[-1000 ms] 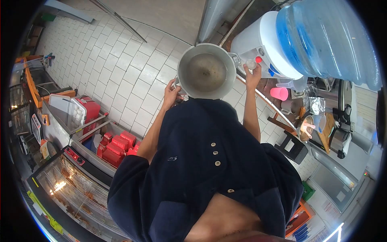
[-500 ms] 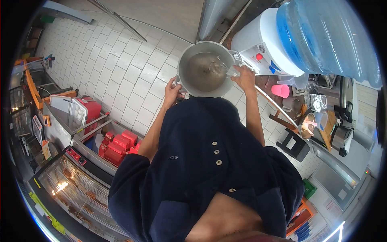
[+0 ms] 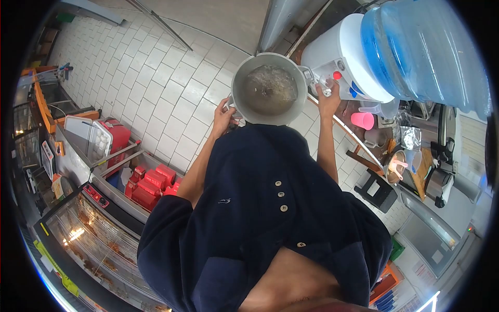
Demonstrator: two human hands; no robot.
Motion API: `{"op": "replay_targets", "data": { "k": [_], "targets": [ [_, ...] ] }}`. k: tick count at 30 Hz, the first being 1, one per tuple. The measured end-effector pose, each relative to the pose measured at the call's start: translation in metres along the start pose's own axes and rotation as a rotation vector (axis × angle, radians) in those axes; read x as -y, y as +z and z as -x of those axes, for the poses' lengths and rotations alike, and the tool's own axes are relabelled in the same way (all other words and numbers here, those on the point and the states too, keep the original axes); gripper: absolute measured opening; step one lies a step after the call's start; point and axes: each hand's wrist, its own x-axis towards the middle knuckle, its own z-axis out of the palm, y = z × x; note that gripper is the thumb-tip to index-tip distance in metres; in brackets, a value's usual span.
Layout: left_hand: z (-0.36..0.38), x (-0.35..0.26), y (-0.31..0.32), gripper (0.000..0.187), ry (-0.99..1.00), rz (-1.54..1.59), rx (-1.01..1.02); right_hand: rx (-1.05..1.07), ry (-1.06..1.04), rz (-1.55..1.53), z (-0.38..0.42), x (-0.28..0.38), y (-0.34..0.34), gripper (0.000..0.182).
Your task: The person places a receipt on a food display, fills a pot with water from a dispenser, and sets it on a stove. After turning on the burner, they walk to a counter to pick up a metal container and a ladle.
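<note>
A large grey metal pot (image 3: 239, 92) is in front of my body, with rippling, cloudy brownish water (image 3: 267, 99) inside. My left hand (image 3: 223, 118) is closed around the pot's left handle. To the right of the pot, my right hand (image 3: 329, 101) has its fingers wrapped round a small clear cup (image 3: 326, 89). The cup is right by the red tap (image 3: 337, 75) of a white water dispenser (image 3: 325, 49). A big blue-tinted water bottle (image 3: 426, 52) sits on top of the dispenser.
A pink cup (image 3: 362, 120) and a bowl with a pink utensil (image 3: 396, 167) stand on the right. Red boxes (image 3: 150, 187) and a tray of eggs (image 3: 103, 144) are at left, above a lit food display case (image 3: 93, 234). White tiles (image 3: 179, 99) cover the floor.
My right hand has moved right, from over the pot to the dispenser's tap, taking the clear cup along. Pouring into the pot has stopped. My left hand keeps its hold on the handle.
</note>
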Motion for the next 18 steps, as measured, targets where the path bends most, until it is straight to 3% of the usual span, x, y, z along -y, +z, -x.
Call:
{"op": "replay_targets", "data": {
  "k": [7, 13, 15, 18],
  "targets": [
    [0.003, -0.005, 0.005, 0.045, -0.024, 0.032, -0.013, -0.048, 0.069, -0.178, -0.008, -0.031, 0.029, 0.047],
    [0.003, -0.005, 0.004, 0.044, -0.006, 0.031, -0.001, -0.055, 0.116, 0.012, -0.018, -0.036, 0.026, 0.049],
    [0.003, -0.004, 0.005, 0.044, 0.005, 0.041, -0.008, 0.044, 0.149, 0.006, -0.019, -0.034, 0.023, 0.059],
    [-0.001, 0.000, 0.000, 0.044, 0.004, 0.008, 0.016, -0.004, 0.098, -0.023, -0.008, -0.025, 0.016, 0.075]
  ]
}}
